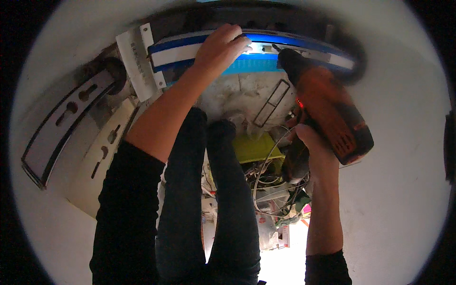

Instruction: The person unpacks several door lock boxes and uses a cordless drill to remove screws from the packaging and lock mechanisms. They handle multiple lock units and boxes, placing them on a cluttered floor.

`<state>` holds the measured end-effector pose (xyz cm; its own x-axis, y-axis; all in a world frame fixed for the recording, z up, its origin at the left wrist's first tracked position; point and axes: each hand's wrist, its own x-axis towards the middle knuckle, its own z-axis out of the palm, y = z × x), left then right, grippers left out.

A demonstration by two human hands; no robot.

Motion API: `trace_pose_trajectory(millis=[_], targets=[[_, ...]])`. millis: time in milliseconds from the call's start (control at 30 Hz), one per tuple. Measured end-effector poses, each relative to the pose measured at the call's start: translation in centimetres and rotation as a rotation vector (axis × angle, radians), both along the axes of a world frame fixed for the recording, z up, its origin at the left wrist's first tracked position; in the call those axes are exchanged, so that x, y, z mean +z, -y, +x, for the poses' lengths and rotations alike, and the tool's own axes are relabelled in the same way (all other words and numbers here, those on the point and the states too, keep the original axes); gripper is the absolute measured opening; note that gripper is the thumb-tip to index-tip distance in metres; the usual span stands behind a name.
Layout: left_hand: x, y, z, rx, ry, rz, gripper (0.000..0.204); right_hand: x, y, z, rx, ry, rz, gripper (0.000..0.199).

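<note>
A long strip (178, 56) with blue edges and a white face runs across the top of the head view. My left hand (219, 47) rests on it, fingers bent and drawn together beside a brightly lit spot; what they pinch, if anything, is hidden. Wrapped round the handle of an orange and black power drill (330, 107) is my right hand (314, 142). The drill's black nose (290, 62) points up and left, its thin bit reaching the lit slot (268, 48) in the strip, just right of my left fingers.
A white metal bracket (135, 64) stands by the strip's left end. Further left lean a dark-edged panel (66, 123) and a cream panel (102, 156), both with cutouts. Below are a black wire frame (271, 102), a yellow-green container (254, 147) and tangled cables (256, 190). A pale wall (399, 156) rises right.
</note>
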<state>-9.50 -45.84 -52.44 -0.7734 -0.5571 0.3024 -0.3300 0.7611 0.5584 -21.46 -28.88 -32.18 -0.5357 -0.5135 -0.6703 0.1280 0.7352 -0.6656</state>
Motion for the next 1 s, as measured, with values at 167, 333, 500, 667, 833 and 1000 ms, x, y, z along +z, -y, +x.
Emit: trace_pose_trajectory(millis=[167,333,500,667,833,1000], targets=[[1.0,-0.1,-0.4,-0.014,0.129,-0.040,0.017,0.6,-2.9,-0.2,-0.311,0.207,0.007,0.023],[0.8,0.0,-0.5,-0.018,0.088,-0.211,0.017,-0.6,-7.3,1.8,-0.374,0.125,0.165,0.029],[1.4,0.7,-0.5,-0.093,0.159,-0.389,0.019,-0.2,-9.2,2.2,-0.473,0.322,0.271,0.027],[1.4,1.9,-1.1,-0.242,0.156,-0.499,0.018,-1.6,-10.5,2.2,-0.451,0.253,0.168,0.024],[1.7,2.9,-1.4,-0.367,0.231,-0.610,0.015,-1.4,-9.3,1.6,-0.460,0.306,0.121,0.022],[2.2,3.7,-2.3,-0.525,0.347,-0.670,0.010,-2.6,-10.1,1.8,-0.425,0.185,0.152,0.023]])
